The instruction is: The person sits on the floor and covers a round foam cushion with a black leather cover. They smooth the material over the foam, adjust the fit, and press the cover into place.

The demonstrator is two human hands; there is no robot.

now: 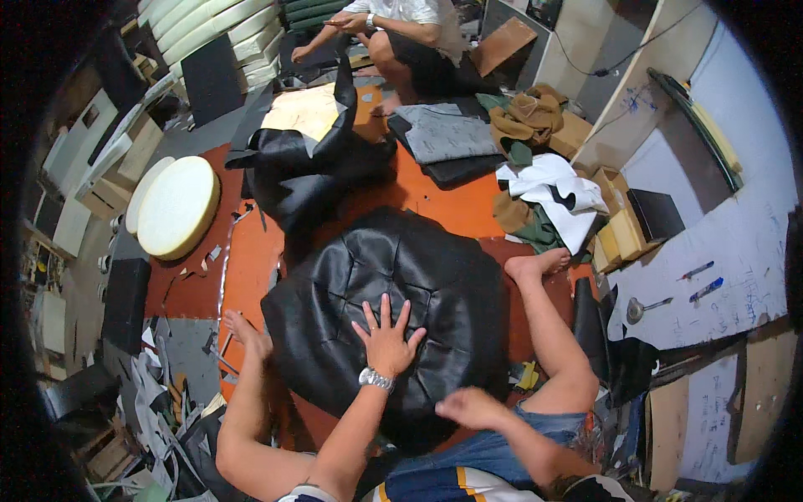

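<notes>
A round black leather cushion cover (465, 301), with seams and tufted creases around its middle, lies between my spread legs. Flat on its centre rests my left hand (386, 341), fingers wide apart, a metal watch on that wrist. Over the near right edge of the cover is my right hand (470, 408), its fingers curled together and slightly blurred. Whatever those fingers may hold is hidden. Just beyond the cover stands another heap of black leather (314, 180) around a pale foam piece (301, 113).
Two round white foam discs (177, 207) lie at the left. Fabric scraps (556, 197) and folded grey cloth (447, 132) are at the far right. A person (410, 42) squats at the back. Pens (707, 290) and a metal tool (637, 309) lie on a white board.
</notes>
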